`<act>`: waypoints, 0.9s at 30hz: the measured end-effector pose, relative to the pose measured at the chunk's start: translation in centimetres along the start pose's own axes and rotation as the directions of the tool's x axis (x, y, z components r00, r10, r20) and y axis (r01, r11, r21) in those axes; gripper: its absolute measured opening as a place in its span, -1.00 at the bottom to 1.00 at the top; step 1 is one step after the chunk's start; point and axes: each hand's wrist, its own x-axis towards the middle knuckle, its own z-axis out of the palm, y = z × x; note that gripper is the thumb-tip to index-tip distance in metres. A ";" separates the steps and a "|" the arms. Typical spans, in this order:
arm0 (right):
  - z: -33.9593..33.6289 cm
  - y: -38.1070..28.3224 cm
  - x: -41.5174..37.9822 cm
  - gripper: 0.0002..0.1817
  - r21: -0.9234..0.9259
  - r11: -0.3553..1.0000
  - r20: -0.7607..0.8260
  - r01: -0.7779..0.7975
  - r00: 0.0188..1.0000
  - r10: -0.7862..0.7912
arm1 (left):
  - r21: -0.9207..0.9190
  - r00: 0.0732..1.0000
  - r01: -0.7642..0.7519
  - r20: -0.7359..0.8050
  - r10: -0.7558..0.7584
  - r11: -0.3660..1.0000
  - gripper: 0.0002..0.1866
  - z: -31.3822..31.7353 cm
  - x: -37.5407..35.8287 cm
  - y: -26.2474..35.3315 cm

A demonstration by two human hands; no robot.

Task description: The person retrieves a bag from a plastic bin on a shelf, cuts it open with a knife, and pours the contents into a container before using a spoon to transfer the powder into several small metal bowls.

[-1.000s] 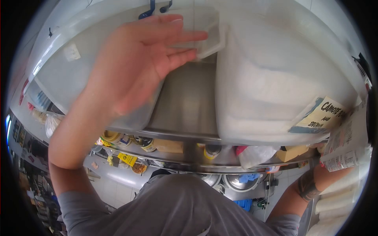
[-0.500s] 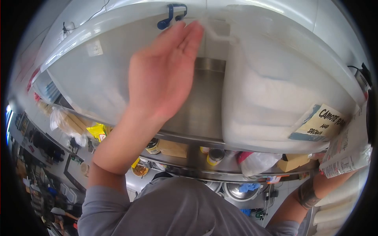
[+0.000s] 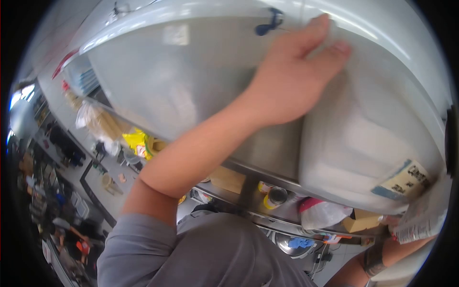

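Note:
My left hand (image 3: 299,71) reaches up across the middle, thumb and fingers apart, fingertips right at the upper corner of a large translucent bin (image 3: 363,129) on the right. Pale contents show through its wall, and a handwritten paper label (image 3: 404,179) is stuck low on it. Low at the far right, my right hand (image 3: 390,221) holds a whitish printed bag (image 3: 420,217), which hides most of the fingers. Left of my left hand stands another large translucent bin (image 3: 158,86), with a blue latch (image 3: 268,24) near its top.
Both bins stand on a metal shelf (image 3: 282,155). On the level below are a jar with a dark lid (image 3: 276,197), a cardboard box (image 3: 361,221), a plastic bag (image 3: 322,214) and a yellow packet (image 3: 138,141). Other people work at the lower left.
My left hand has moved right, from beside the blue latch to the right bin's upper corner, its thumb now apart from the fingers. The view has tilted; my right hand still holds the printed bag.

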 end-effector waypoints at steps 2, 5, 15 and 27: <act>-0.2 0.2 -0.2 -0.48 -0.040 0.999 0.000 -0.002 1.000 0.002 | 0.076 0.998 -0.067 -0.010 0.068 0.995 -0.54 0.1 0.7 -0.4; 0.1 0.8 0.0 -0.48 -0.085 0.996 0.020 -0.004 1.000 0.005 | 0.411 0.919 -0.395 0.180 0.351 0.822 -0.62 0.5 1.0 -0.9; 1.3 1.1 0.4 -0.46 -0.117 0.993 0.022 0.010 1.000 -0.008 | 0.011 0.968 -0.221 0.127 0.218 0.975 -0.45 -1.3 -4.2 0.9; 4.1 2.4 1.3 -0.44 -0.246 0.966 0.001 0.076 0.997 -0.078 | 0.470 0.008 0.854 0.416 -0.909 0.222 -0.64 -32.5 -20.7 2.4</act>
